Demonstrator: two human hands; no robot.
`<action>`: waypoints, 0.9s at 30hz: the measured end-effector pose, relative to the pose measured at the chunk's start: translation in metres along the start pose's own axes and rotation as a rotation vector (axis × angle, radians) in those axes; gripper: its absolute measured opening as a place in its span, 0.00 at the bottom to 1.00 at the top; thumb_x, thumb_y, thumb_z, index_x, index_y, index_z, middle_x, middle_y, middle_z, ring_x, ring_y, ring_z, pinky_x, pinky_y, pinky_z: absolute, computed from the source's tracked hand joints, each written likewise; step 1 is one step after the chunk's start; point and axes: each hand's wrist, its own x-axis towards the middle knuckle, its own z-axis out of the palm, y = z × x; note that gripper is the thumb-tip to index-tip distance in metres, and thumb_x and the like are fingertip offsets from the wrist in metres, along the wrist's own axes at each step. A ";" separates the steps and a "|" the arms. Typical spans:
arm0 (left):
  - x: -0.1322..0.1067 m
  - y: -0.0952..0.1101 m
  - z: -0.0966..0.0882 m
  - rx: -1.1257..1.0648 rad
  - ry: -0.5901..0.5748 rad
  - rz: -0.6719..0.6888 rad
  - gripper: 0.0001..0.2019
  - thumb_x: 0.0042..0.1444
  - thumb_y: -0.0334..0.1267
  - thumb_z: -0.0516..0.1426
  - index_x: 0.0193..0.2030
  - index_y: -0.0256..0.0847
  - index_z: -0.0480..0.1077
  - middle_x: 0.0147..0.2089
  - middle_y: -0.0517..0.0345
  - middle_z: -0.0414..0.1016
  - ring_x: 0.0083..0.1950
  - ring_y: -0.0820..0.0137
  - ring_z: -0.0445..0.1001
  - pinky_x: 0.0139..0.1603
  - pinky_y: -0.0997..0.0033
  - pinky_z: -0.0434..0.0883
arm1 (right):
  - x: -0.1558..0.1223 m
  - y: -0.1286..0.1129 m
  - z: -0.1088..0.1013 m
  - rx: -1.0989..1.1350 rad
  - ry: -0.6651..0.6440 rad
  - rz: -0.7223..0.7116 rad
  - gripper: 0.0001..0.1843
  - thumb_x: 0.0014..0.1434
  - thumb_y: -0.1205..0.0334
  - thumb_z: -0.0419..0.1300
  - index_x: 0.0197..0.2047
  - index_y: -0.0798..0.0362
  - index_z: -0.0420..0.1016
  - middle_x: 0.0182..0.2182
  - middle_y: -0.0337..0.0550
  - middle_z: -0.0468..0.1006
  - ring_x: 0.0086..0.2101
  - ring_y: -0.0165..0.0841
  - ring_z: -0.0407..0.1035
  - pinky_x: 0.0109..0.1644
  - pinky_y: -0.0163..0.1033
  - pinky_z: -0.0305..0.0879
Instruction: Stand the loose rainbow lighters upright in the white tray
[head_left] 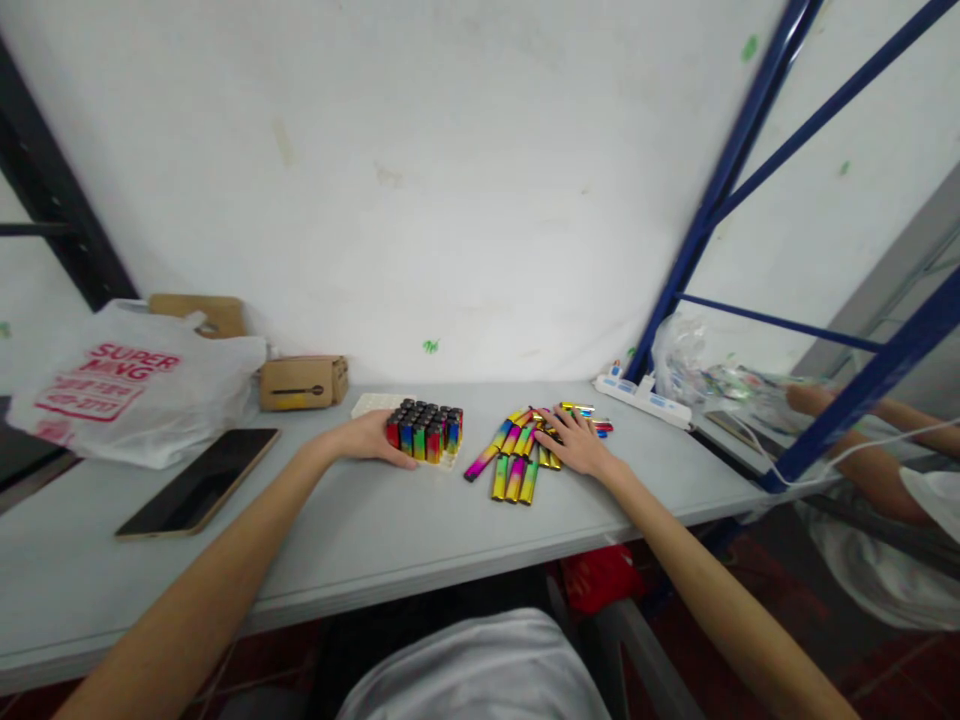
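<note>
Shiny multicoloured lighters (pixel 424 440) with black tops stand upright in rows in a clear plastic tray (pixel 452 461). My left hand (pixel 373 438) grips this block from its left side, thumb along the front, the other fingers partly hidden behind. To the right, a loose pile of lighters (pixel 517 438) lies flat on the table, several of them side by side at the front. My right hand (pixel 576 441) lies over the right part of that pile with its fingers spread, hiding some lighters beneath it.
Behind the block is a whitish tray (pixel 375 403). A cardboard box (pixel 300 383), a phone (pixel 199 483) and a white plastic bag (pixel 142 380) sit at left. A power strip (pixel 643 398) lies beside the blue frame (pixel 686 235); another person's arm (pixel 862 465) shows beyond it.
</note>
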 end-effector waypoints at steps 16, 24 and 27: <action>0.003 -0.010 0.001 -0.012 -0.002 0.005 0.42 0.35 0.60 0.69 0.58 0.43 0.73 0.54 0.57 0.80 0.54 0.57 0.77 0.58 0.65 0.72 | 0.038 -0.021 -0.002 0.053 -0.078 -0.012 0.35 0.70 0.36 0.35 0.75 0.39 0.47 0.70 0.50 0.57 0.67 0.54 0.49 0.66 0.68 0.44; -0.003 0.007 -0.002 0.006 0.005 -0.022 0.40 0.34 0.60 0.69 0.55 0.43 0.74 0.55 0.59 0.80 0.56 0.55 0.76 0.58 0.65 0.72 | 0.045 -0.010 0.006 0.048 -0.019 0.010 0.34 0.70 0.38 0.35 0.72 0.42 0.56 0.66 0.54 0.63 0.65 0.51 0.56 0.65 0.67 0.47; -0.004 0.010 -0.003 0.001 -0.004 -0.036 0.40 0.34 0.60 0.69 0.55 0.43 0.74 0.55 0.58 0.80 0.56 0.55 0.76 0.59 0.64 0.71 | 0.049 -0.001 0.008 0.006 0.055 -0.010 0.32 0.71 0.39 0.37 0.68 0.44 0.63 0.64 0.55 0.66 0.64 0.49 0.57 0.66 0.61 0.50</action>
